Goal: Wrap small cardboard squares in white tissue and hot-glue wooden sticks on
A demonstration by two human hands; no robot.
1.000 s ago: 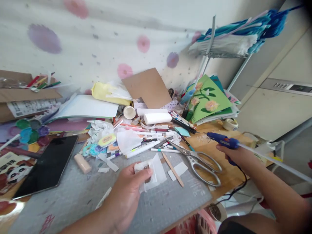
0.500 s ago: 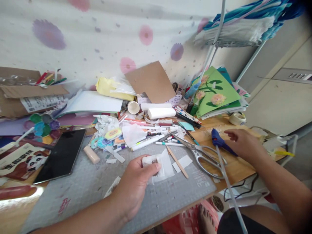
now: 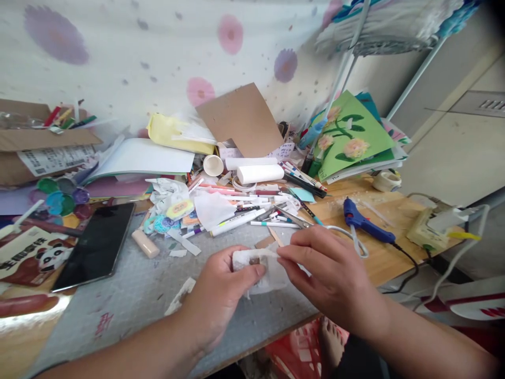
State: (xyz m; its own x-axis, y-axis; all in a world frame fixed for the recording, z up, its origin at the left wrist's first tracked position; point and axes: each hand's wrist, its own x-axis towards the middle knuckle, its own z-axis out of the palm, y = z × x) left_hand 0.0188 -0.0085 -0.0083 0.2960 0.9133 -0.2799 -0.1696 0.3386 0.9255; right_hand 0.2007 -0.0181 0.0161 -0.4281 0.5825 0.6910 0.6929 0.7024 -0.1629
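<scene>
My left hand (image 3: pixel 232 287) grips a small wad of white tissue (image 3: pixel 272 276) with a brown patch showing beside the thumb. My right hand (image 3: pixel 327 268) pinches the tissue's right edge between thumb and fingers. Behind those fingertips a wooden craft stick (image 3: pixel 275 236) partly shows. The scissors (image 3: pixel 303 223) lie on the mat beyond my right hand, which covers most of them. On the wooden tabletop to the right rests a blue glue gun (image 3: pixel 366 226), with no hand on it.
A grey cutting mat (image 3: pixel 130 310) covers the front of the table. Pens (image 3: pixel 236 222) and paper scraps are heaped behind it. A black tablet (image 3: pixel 97 245) lies at left, a power strip (image 3: pixel 428 229) at right. A cardboard box (image 3: pixel 47 152) stands back left.
My right hand has moved left from beside the glue gun to the tissue and now pinches its edge. The left hand keeps its grip. The view has shifted slightly.
</scene>
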